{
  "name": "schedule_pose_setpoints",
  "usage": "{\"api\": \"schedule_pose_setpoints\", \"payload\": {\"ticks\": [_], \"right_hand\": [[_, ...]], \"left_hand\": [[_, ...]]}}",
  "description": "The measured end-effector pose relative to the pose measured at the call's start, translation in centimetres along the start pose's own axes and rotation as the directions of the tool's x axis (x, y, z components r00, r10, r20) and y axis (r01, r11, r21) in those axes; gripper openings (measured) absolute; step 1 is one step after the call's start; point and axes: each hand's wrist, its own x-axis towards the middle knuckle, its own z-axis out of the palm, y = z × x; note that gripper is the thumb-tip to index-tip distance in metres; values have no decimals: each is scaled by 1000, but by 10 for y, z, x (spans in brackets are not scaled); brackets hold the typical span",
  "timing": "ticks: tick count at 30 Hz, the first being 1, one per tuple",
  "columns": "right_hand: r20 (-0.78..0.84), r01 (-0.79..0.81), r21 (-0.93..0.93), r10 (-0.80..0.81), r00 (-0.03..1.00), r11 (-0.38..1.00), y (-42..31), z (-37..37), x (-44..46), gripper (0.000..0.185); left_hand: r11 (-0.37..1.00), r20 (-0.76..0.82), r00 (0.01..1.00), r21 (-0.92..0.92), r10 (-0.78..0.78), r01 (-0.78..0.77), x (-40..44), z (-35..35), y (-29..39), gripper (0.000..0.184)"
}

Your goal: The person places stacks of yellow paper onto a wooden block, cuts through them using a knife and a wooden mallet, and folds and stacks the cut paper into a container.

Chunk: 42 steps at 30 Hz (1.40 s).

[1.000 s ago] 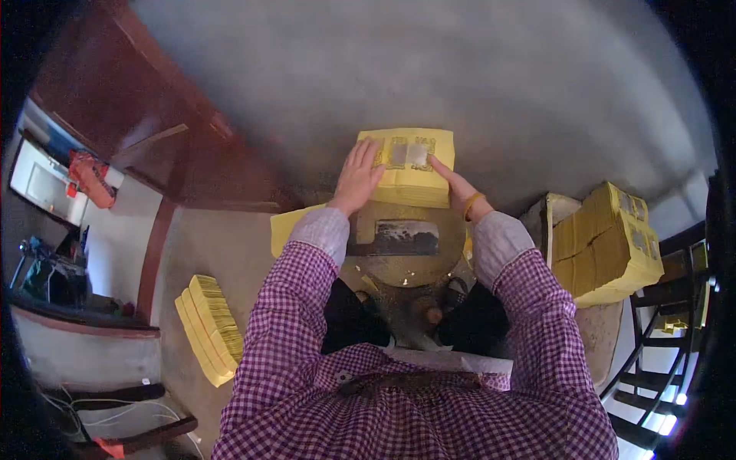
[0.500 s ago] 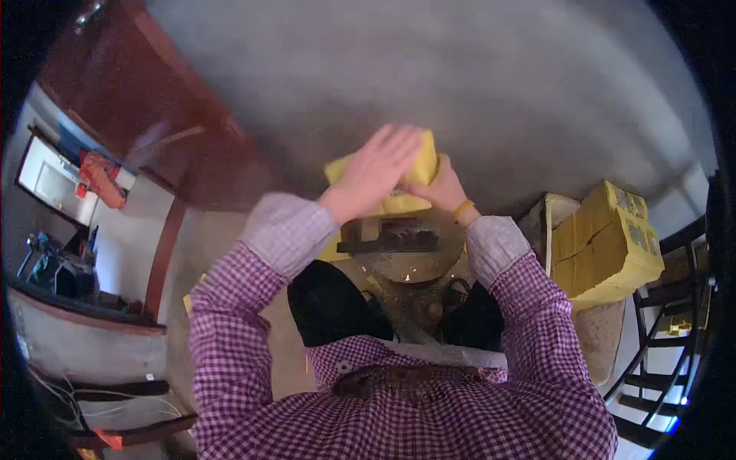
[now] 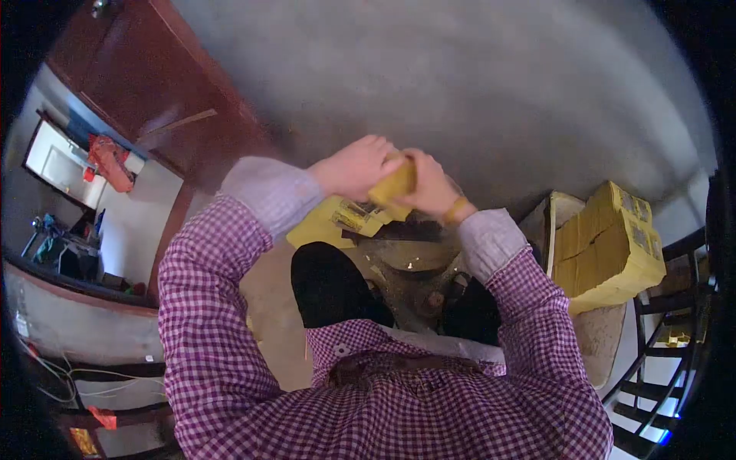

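Note:
Between my two hands, in front of my chest, is a folded piece of yellow paper [image 3: 394, 184]. My left hand [image 3: 354, 165] grips its upper left side, fingers curled over the top. On the other side, my right hand [image 3: 432, 186], with a yellow band at the wrist, is wrapped round the right edge. Just below the hands lie yellow sheets with dark print [image 3: 359, 218], partly covered by my left hand and sleeve. They rest by a dark bar [image 3: 414, 230] over a round grey surface [image 3: 406, 257] with small scraps on it.
At the right, a large stack of yellow paper [image 3: 598, 253] sits on a worn board-like support [image 3: 602, 337]. A dark slatted rack [image 3: 663, 345] stands beyond it. A reddish-brown door [image 3: 153, 77] and a shelf with tools [image 3: 77, 253] are at the left. A grey wall [image 3: 475, 77] faces me.
My hands have come down slightly and the yellow paper between them looks smaller and folded. My left hand no longer lies flat across it. Printed yellow sheets now show below the hands.

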Motion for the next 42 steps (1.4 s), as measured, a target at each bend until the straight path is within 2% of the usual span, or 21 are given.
{"api": "schedule_pose_setpoints", "payload": {"ticks": [1,2,5,9,11,12,13,14,16,19,21,24,26,28,29,31,34,36,38,41,42], "right_hand": [[138,-167,588,105,985,791,18,-7,5,73],[305,-322,912,102,947,254,36,-12,11,66],[190,-303,936,464,865,181,106,11,18,58],[465,-426,885,366,806,-188,116,33,12,66],[495,-455,868,279,823,-200,101,23,3,69],[466,-375,845,180,866,-381,112,26,-1,70],[413,-300,779,91,906,-551,125,31,-7,72],[469,-353,819,173,866,-453,113,17,-6,75],[560,-462,791,168,811,-401,95,-9,-9,84],[658,-577,736,175,733,-354,112,0,-25,76],[635,-620,766,345,691,-169,124,17,-31,77],[529,-468,848,413,741,-248,117,38,-38,85],[502,-446,864,448,739,-233,98,37,-30,84],[439,-355,897,607,663,-262,96,46,-29,75],[448,-361,893,607,656,-268,95,47,-32,75],[501,-378,865,565,655,-328,97,40,-30,75],[542,-363,831,468,698,-422,114,37,-38,76],[565,-378,807,407,718,-453,115,37,-37,79],[408,-328,913,535,740,-243,102,43,-28,78],[465,-370,885,550,693,-283,93,39,-24,69],[512,-404,859,501,697,-316,98,41,-25,66]], "left_hand": [[998,-91,995,49,43,-38,-8,-1,3,82],[992,-179,980,102,90,-73,-15,-2,6,81],[986,-239,961,124,140,-113,-36,-43,24,80],[998,-384,923,-49,4,-24,-56,-87,30,80],[669,-345,771,-730,-535,138,-62,-90,27,80],[667,-346,767,-732,-540,139,-61,-72,22,80],[256,-184,728,-967,-660,-12,-55,-36,15,77],[-215,18,724,-960,-690,-181,-51,-9,10,74],[-539,235,752,-822,-616,-185,-45,16,20,56],[-586,259,750,-784,-608,-205,-19,87,21,48],[-809,323,833,-543,-450,-226,11,130,8,51],[-878,286,917,-462,-277,-121,39,161,-16,48],[-337,-98,907,-908,-409,-249,74,245,-61,48],[-386,-106,877,-868,-469,-312,82,241,-64,52],[-405,-102,866,-853,-489,-329,83,241,-60,53],[-726,159,849,-610,-503,-316,65,167,-38,63],[-822,244,888,-528,-389,-215,32,127,-36,69],[-732,148,903,-644,-403,-221,36,148,-43,70],[-627,44,917,-743,-397,-236,51,177,-53,71],[-476,59,885,-858,-462,-191,63,193,-52,73],[-568,82,901,-800,-426,-195,58,181,-48,72]]}}
